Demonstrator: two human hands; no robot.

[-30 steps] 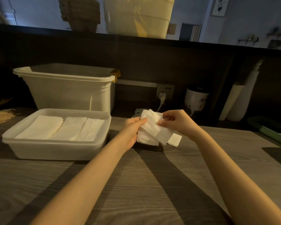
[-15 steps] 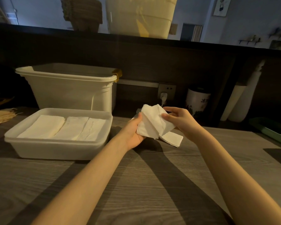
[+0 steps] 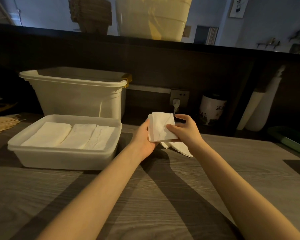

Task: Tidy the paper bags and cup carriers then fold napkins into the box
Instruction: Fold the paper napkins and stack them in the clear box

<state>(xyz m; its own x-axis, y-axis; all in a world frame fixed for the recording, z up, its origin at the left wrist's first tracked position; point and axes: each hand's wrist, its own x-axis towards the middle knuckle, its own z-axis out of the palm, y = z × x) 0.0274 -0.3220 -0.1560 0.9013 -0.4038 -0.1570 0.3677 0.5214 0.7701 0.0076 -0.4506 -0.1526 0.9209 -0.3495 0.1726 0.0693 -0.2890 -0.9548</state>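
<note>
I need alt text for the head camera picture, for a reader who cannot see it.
Two bare hands, left hand and right hand, hold a folded white napkin above a wooden table. To the left, a shallow white box holds three folded napkins side by side, with a taller white bin behind it.

Head-worn view, forward-down, close over table

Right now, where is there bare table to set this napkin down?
Bare wood lies between the forearms, below the hands, and right of the right forearm. In front of the box is bare too. Crowded: loose napkins under the hands; the box holds three stacks.
</note>
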